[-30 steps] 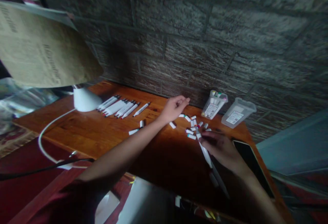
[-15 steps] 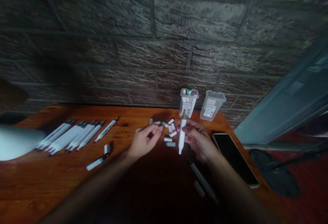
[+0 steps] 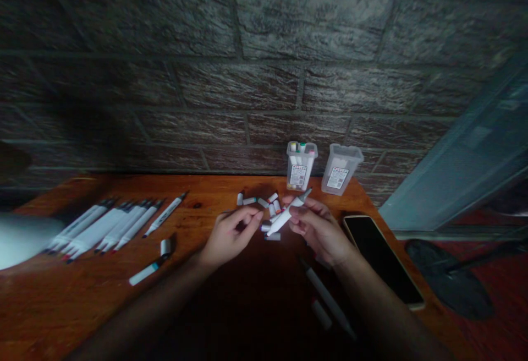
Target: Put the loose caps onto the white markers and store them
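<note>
My right hand [image 3: 319, 226] pinches a white marker [image 3: 286, 215] between thumb and fingers. The marker is tilted, its grey end up and to the right, its other end down towards my left hand. My left hand [image 3: 233, 234] is closed, thumb against index finger; whatever lies between them, if anything, is hidden. Loose white marker caps [image 3: 273, 236] with coloured bands lie on the table behind and between my hands. An uncapped marker [image 3: 328, 297] rests in shadow under my right forearm, beside another cap [image 3: 322, 314].
Several markers [image 3: 101, 226] lie in a row at the left, near a loose cap [image 3: 165, 247] and a teal-banded cap [image 3: 143, 274]. Against the brick wall stand a clear box [image 3: 299, 176] holding markers and a second clear box [image 3: 340, 176]. A phone [image 3: 381, 259] lies at the right edge.
The marker in my right hand has gone from nearly upright to slanting, its lower end swung left towards my left hand. My left hand stays closed. The view has shifted slightly.
</note>
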Action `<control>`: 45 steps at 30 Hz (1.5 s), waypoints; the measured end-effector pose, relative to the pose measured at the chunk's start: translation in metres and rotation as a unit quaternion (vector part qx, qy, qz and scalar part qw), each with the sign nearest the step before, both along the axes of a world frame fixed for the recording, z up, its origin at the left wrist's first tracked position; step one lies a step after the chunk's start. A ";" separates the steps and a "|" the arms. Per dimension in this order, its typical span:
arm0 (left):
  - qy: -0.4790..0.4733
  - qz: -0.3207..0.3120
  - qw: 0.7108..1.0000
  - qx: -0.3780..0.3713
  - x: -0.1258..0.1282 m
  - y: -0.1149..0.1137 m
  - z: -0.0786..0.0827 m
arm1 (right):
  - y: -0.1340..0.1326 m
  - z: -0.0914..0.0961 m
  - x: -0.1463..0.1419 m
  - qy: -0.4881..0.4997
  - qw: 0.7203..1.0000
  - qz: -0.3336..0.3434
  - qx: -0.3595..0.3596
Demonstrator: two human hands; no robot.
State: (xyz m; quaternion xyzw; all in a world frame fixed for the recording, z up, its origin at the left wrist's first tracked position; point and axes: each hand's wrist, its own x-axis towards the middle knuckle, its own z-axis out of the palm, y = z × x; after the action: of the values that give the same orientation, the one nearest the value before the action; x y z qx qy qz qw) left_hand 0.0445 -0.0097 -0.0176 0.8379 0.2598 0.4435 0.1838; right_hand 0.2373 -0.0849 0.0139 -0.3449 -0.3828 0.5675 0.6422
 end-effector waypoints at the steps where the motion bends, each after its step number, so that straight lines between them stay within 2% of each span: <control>1: -0.005 0.003 1.000 0.010 0.000 0.001 0.000 | 0.000 0.001 0.000 0.003 1.000 0.002 -0.001; 7: -0.004 0.021 0.999 0.023 -0.001 0.004 0.000 | -0.002 0.007 -0.001 0.035 0.999 -0.013 -0.037; 15: -0.028 0.024 0.998 0.040 -0.001 0.004 -0.003 | 0.000 0.004 0.007 0.091 0.994 -0.034 -0.055; 22: -0.047 0.017 0.998 0.027 -0.001 0.000 0.000 | -0.003 0.001 0.003 0.074 0.995 -0.036 -0.051; 27: -0.044 0.009 0.999 0.016 -0.001 0.001 -0.002 | -0.001 -0.002 0.002 0.105 0.991 -0.068 -0.048; 31: -0.044 0.026 0.998 0.023 -0.003 0.005 -0.005 | -0.001 0.001 0.001 0.127 0.987 -0.081 -0.055; 33: -0.031 0.013 0.999 0.032 -0.003 0.008 -0.005 | -0.001 0.003 0.001 0.133 0.986 -0.083 -0.058; 41: 0.085 -0.104 0.988 0.070 -0.001 0.017 -0.002 | 0.000 0.006 0.002 0.135 0.983 -0.103 -0.064; 45: 0.111 -0.125 0.983 0.078 0.000 0.012 -0.001 | 0.003 0.002 0.005 0.123 0.986 -0.103 -0.050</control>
State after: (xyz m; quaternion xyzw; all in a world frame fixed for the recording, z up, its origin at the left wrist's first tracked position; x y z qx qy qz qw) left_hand 0.0445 0.0024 -0.0187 0.9195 0.1361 0.3402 0.1424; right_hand 0.2425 -0.0824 0.0156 -0.3415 -0.2346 0.5545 0.7217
